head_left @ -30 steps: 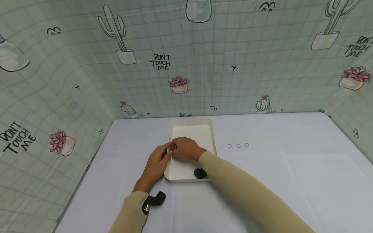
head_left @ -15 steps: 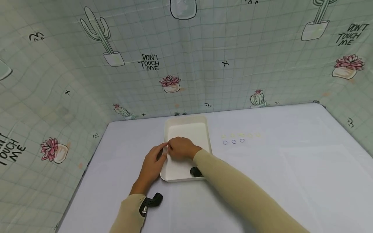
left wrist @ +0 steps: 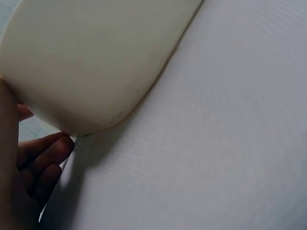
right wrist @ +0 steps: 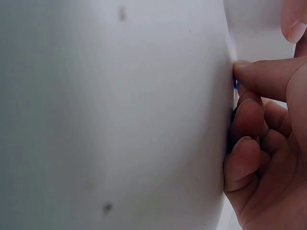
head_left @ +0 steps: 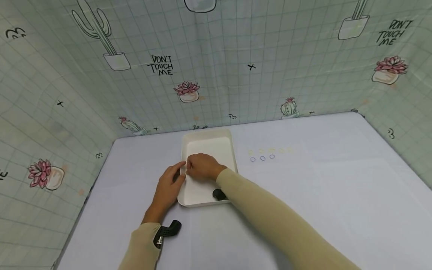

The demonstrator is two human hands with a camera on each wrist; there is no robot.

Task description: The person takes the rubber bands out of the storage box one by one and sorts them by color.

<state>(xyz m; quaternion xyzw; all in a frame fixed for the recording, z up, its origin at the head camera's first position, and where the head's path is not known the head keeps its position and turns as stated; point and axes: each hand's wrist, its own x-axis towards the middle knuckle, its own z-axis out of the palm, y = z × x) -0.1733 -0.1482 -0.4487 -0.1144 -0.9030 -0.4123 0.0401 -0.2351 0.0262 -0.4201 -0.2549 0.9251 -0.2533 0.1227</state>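
A white rectangular tray [head_left: 212, 144] lies on the white-covered table. My left hand [head_left: 167, 185] holds its left edge, thumb and index fingertip at the rim; in the left wrist view the other fingers [left wrist: 56, 149] are bent against the outside. My right hand [head_left: 204, 167] reaches into the tray near that same edge with fingers curled. In the right wrist view its thumb pinches down on a small blue ring [right wrist: 236, 84], mostly hidden by the fingers. Right of the tray lie blue rings [head_left: 262, 158] in a row, with several yellow rings [head_left: 261, 151] behind them.
The right wrist's black camera [head_left: 219, 194] sits over the tray's near end. Another black camera [head_left: 172, 228] is on the left wrist. A patterned cloth [head_left: 216, 67] hangs behind the table [head_left: 320, 187] and along its sides.
The head view has turned, so the whole scene sits further left and slightly higher. Both hands stay at the tray's left edge; the right fingers are slightly more curled. The rings on the table stay put.
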